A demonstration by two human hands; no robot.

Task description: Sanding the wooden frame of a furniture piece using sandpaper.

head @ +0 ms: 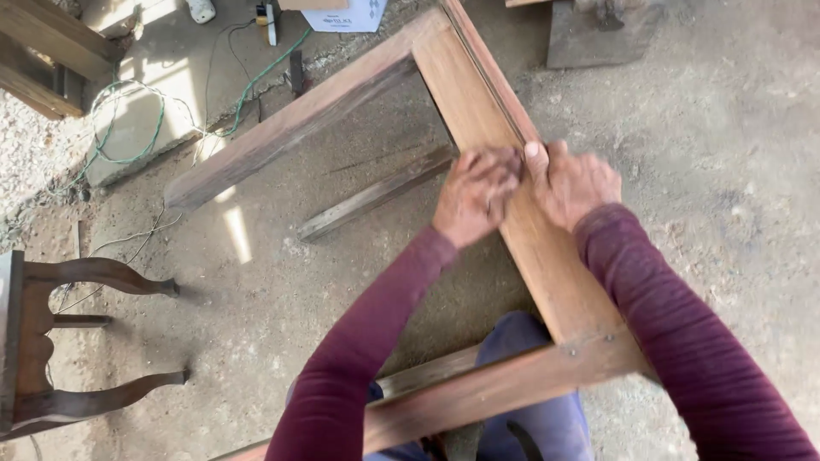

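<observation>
- Two arms enter from the bottom edge, both in long sleeves of one dark maroon, wine-toned knit.
- Sleeve cloth is fine-ribbed, close-fitting, slightly creased along the forearms.
- Cuffs end at the wrists; the right cuff shows a faint banded edge.
- Left hand (475,195) bare: no glove, no ring or watch visible.
- Right hand (574,181) bare too; one pale thumbnail shows, nothing worn on the wrist.
- Below the arms, legs in blue-purple trousers, plain cloth, softly folded at the knee.
- A dark strap-like strip lies over the trousers at the bottom edge; its kind cannot be told.
</observation>
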